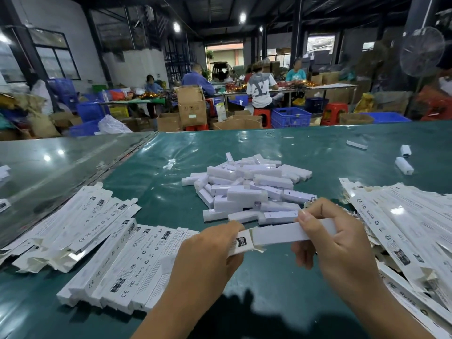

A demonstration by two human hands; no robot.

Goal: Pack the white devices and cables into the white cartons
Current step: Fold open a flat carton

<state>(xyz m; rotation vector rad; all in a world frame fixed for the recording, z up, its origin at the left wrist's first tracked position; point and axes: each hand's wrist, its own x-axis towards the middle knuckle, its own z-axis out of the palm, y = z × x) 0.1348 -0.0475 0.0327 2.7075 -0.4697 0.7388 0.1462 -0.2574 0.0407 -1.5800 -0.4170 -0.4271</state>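
Pinched at lower centre of the frame: a white device (pixel 291 232), long and flat, between thumb and fingers of the right hand (pixel 342 243), its left end entering the open mouth of a narrow white carton (pixel 241 243) gripped by the curled left hand (pixel 208 255). Probably mid-insertion, flaps not yet tucked. Likely light and rigid, smooth enough to slip, so best taken by the long edges near the trailing end; thin card of the carton easily crushed, so better held by its sides just behind the mouth. Above the hands, at centre, a loose heap of devices (pixel 249 189) on the green table (pixel 269 148). At lower left, rows of cartons (pixel 117 265) lying flat; along the right edge, a spread of flattened cartons (pixel 403 216). No cables clearly visible.
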